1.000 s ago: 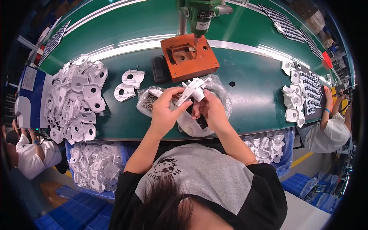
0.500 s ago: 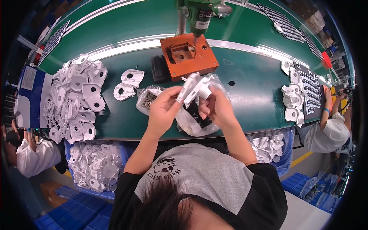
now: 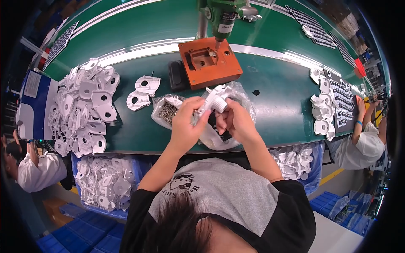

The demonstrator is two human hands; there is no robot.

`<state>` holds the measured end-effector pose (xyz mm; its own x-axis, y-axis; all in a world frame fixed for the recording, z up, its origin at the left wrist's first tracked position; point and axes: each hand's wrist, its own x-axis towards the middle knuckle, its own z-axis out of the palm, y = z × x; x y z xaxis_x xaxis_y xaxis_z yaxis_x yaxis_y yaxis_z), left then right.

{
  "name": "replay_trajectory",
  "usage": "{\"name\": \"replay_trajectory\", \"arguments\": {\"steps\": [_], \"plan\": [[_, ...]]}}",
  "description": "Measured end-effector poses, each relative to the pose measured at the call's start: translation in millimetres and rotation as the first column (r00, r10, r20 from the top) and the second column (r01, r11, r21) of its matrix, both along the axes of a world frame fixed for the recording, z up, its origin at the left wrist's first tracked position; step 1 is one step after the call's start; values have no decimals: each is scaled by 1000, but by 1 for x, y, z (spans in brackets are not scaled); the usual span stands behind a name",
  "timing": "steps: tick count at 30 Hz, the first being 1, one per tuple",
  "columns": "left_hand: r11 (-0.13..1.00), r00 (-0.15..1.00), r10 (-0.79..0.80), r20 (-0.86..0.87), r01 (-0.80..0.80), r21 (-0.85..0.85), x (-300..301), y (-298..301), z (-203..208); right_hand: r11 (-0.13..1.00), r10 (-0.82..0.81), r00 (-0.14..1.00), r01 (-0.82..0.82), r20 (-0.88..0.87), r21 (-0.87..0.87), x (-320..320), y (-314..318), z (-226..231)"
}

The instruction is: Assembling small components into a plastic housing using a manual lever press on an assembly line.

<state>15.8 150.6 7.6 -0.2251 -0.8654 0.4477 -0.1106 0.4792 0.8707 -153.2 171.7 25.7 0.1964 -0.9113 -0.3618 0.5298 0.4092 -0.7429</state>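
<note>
We hold a white plastic part in both hands above the near half of the desk, about midway between its left and right ends. Its long axis slants, running from the near left by our left palm toward the far right, where its narrow tip points at the far edge; its ribbed round knob faces the near right. The fingers of our left hand are clamped on the part's near-left end, and those of our right hand close on the knob side, the lower ones curled beneath it.

Under our hands, nearer the desk's near edge, sits a clear bag with black pieces inside; just left of it is a bag of screws. Beyond, toward the far edge, an orange block lies under a green drill, with a black box beside its left side. Two white covers touch each other between that box and a tall white pile at the desk's left end.
</note>
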Motion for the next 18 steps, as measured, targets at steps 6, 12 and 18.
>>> {"name": "replay_trajectory", "arguments": {"steps": [6, 12, 18], "plan": [[982, 984, 43, -174, -10, 190, 21, -26, 19, 928, -280, 831, 107, -481, -356, -36, -6, 3], [939, 996, 79, -47, -58, 340, 12, -90, 22, 894, -445, 2, -44, -895, -445, -101, -21, -46], [958, 926, 132, 354, -211, 195, -18, -167, 24, 799, -599, -108, -139, -793, -584, -99, -26, -81]]}}
